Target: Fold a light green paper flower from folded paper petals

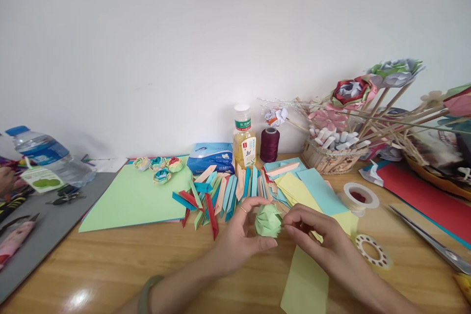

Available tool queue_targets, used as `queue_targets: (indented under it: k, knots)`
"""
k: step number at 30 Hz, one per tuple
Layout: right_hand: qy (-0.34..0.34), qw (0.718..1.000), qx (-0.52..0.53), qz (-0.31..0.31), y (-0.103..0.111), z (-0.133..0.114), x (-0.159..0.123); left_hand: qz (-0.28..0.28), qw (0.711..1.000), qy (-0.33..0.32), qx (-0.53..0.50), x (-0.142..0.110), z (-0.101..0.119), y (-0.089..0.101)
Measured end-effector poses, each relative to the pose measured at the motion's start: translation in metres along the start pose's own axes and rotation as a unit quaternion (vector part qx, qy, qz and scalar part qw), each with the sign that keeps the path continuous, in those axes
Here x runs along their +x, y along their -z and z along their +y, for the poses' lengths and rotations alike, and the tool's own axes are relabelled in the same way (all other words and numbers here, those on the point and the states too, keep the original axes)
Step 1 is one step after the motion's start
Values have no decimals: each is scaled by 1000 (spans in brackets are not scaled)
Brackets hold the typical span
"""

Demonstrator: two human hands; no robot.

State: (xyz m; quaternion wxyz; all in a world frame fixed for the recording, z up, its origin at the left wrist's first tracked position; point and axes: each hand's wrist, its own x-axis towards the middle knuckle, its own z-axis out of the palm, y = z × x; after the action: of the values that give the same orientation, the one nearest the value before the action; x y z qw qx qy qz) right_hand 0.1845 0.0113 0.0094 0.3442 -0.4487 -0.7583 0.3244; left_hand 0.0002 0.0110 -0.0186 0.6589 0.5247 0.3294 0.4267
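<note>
Between the thumb and fingers of my left hand [245, 235] is a light green folded-paper flower [268, 221] with pointed layers. My right hand [316, 235] is at the flower's right edge, its thumb and forefinger pinched together; whatever lies between those fingertips is too small to make out. Under my right hand, a pale yellow-green paper strip [305, 282] lies on the table. Just behind my hands, many folded paper strips [221, 194] in red, blue, peach and green form a loose pile. Yellow paper sheets [300, 194] and a light blue sheet [322, 191] spread beyond my right hand.
Small finished paper flowers [162, 175] rest on green sheets [136, 201] at left. A tissue pack [210, 158], bottle [245, 140] and thread spool [270, 146] stand by the wall. Tape rolls [371, 251], scissors [429, 238] and a basket [331, 159] are at right.
</note>
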Motion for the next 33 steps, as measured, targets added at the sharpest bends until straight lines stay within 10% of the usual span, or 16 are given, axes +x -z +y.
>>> queue_targets:
  k: [14, 33]
  knots:
    - [-21, 998, 51, 5, -6, 0, -2, 32, 932, -174, 316, -3, -2, -1]
    - [-194, 914, 349, -77, -9, 16, 3, 56, 916, -215, 335, -4, -8, -2]
